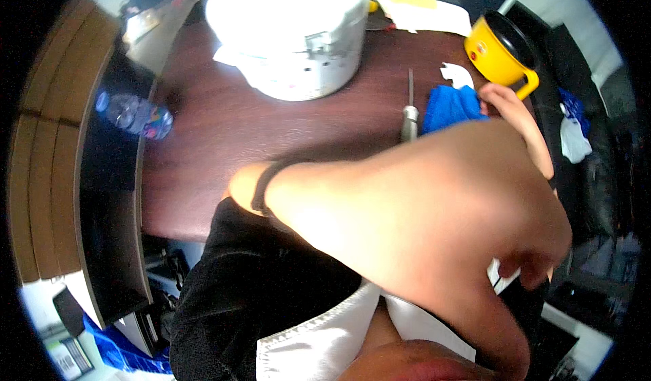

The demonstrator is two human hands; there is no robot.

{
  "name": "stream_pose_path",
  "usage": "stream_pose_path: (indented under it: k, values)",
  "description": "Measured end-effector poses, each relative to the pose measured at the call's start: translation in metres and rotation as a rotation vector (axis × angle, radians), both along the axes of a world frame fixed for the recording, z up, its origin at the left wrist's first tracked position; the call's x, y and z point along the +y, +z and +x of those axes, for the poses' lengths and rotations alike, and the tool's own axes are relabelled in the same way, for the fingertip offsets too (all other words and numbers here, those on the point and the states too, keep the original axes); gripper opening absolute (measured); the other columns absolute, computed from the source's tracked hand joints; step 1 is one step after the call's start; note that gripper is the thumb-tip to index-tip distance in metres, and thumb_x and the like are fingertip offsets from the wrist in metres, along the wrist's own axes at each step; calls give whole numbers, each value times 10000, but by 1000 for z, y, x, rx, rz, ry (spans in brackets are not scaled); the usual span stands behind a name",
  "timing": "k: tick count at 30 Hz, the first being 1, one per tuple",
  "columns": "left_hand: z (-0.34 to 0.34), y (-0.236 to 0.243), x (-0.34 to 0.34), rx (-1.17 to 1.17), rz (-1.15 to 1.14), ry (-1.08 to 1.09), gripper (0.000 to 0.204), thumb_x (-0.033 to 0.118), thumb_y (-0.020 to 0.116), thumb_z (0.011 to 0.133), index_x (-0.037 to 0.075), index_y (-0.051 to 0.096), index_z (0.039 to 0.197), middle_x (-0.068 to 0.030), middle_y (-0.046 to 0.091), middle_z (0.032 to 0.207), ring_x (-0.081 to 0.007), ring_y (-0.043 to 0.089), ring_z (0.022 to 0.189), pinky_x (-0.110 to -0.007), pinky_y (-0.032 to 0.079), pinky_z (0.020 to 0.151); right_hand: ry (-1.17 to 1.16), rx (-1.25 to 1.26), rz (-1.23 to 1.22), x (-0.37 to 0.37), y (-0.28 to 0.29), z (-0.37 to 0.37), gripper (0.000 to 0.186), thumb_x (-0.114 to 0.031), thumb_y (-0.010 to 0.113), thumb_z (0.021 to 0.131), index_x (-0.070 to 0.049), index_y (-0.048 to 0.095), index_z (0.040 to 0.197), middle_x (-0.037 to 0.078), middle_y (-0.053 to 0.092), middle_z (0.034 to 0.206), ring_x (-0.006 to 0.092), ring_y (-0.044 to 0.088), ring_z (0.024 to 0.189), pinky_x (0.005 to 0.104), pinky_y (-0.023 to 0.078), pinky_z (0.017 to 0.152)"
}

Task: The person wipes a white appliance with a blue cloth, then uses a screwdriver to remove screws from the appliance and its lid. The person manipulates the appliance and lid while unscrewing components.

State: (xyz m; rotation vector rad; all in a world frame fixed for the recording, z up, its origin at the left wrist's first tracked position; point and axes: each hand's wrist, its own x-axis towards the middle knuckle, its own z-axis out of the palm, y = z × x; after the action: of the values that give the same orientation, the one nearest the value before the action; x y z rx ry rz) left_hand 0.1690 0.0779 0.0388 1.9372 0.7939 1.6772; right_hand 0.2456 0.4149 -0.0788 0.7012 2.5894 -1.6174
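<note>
A right hand (pixel 515 120) rests beside the blue cloth (pixel 451 106) lying just to its left, grip unclear; the left hand (pixel 536 259), fingers curled near a white object (pixel 498 276), sits well nearer the body.

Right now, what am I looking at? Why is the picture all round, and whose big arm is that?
There is no machine here. A person wears a camera on their head that looks down, and its wide lens bends the picture round. The big arm is their own, very close to the lens. It wears a black wristband, and the left hand past it is mostly hidden. The right hand touches a blue cloth beside a yellow mug. I cannot tell if it grips the cloth. On the dark table stand a white bucket and a metal tool. A water bottle lies off to the left.
</note>
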Motion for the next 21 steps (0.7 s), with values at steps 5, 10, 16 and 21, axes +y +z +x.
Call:
stream_pose_path:
  k: [5,10,16,21]
  values:
    - [-6,1,-7,106,171,100,374,430,766,665,79,639,670,-58,559,553,-284,597,600,-425,417,881,-47,-164,158,8,-1,-22,193,-233,600,930,-60,608,846,1,579,730,92,568,688,240,473,621]
    - [-15,-2,4,153,227,52,358,422,750,694,81,645,691,-56,572,592,-264,606,606,-395,437,835,-26,-122,588,39,-24,-53,398,-426,670,817,-29,666,845,104,676,784,222,649,724,350,517,695]
    - [-13,-7,5,118,310,28,339,413,731,730,83,652,717,-53,587,640,-241,618,614,-358,461,779,-54,-315,649,63,-31,-87,736,-695,617,779,37,691,801,167,675,750,271,658,684,360,514,615]
    - [-14,-5,8,102,351,15,325,404,715,760,85,659,737,-50,600,680,-221,627,621,-327,481,732,-20,-492,634,70,-35,-90,697,-710,632,776,-16,664,732,53,581,578,167,549,479,293,395,421]
